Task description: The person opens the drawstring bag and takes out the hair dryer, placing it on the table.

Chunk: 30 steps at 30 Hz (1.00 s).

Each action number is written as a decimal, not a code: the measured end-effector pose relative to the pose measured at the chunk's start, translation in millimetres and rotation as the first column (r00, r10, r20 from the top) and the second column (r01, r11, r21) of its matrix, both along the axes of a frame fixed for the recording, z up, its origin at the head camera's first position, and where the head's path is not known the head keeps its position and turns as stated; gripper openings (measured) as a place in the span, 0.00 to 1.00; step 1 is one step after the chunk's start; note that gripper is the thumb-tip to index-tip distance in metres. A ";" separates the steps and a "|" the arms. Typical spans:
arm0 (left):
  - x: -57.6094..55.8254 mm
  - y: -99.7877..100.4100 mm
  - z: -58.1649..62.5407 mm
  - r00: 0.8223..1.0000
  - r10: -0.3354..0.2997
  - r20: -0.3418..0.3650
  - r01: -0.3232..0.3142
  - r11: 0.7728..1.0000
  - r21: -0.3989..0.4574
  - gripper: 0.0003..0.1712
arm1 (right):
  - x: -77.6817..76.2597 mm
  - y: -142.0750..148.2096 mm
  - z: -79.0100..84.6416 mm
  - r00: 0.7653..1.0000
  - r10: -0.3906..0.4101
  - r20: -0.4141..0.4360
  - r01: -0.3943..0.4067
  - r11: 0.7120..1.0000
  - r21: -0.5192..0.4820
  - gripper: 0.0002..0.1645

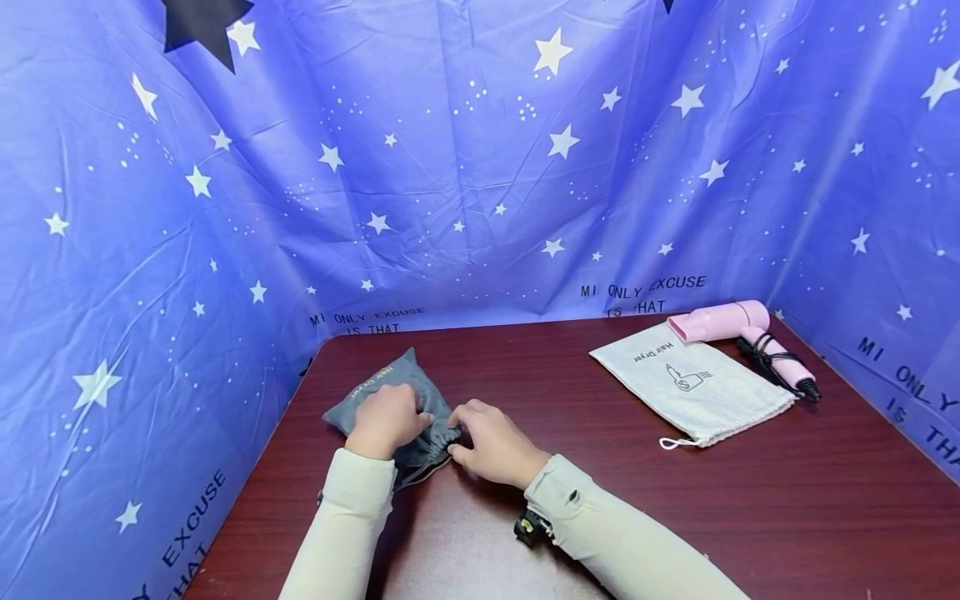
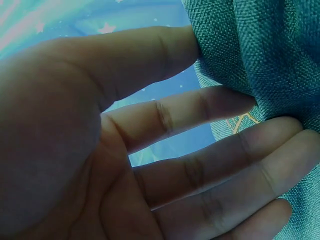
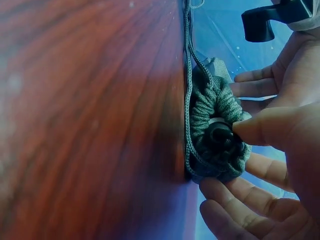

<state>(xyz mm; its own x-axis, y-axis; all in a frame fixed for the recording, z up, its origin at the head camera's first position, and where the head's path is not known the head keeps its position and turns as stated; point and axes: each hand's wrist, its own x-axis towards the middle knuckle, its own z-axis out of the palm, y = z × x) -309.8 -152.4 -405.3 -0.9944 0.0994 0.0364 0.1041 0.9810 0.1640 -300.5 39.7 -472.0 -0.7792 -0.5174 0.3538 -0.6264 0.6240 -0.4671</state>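
Observation:
A grey-green drawstring bag [image 1: 414, 379] with "Hair Dryer" lettering lies at the table's left. My left hand [image 1: 386, 414] lies over its middle, thumb and fingertips gripping a fold of cloth [image 2: 260, 55]. At the gathered mouth [image 3: 212, 102], my right hand [image 1: 495, 442] holds the bag, the thumb [image 3: 260, 127] pressed on the rim and fingers around the lower side. Inside the puckered opening shows a black rounded end [image 3: 220, 136], its kind partly hidden by the cloth. Two drawstring cords [image 3: 188, 75] hang loose from the mouth along the tabletop.
On the right lies a flat white drawstring bag [image 1: 660, 379] printed "Hair Dryer". A pink hair dryer [image 1: 723, 321] rests partly on it, its black cord [image 1: 761, 354] wrapped at the handle. A blue star-patterned cloth [image 1: 465, 167] hangs around the dark red table [image 1: 540, 375].

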 end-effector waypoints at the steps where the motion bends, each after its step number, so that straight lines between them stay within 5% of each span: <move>1: -0.1 1.0 -0.4 1.000 -0.003 -0.006 0.003 1.000 -0.001 0.23 | -0.1 0.9 0.2 1.000 -0.002 0.004 0.002 1.000 0.000 0.17; 30: -1.1 17.3 -9.7 0.975 -0.204 -0.083 0.208 0.977 0.044 0.22 | 2.2 22.7 -6.3 0.999 -0.049 -0.011 0.049 0.998 -0.033 0.13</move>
<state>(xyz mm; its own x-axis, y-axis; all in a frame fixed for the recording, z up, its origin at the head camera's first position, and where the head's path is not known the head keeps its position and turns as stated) -310.9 -135.1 -415.0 -0.9467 0.2978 0.1232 0.3174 0.9275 0.1974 -298.4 62.4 -478.3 -0.7993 -0.4663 0.3791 -0.6007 0.6386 -0.4811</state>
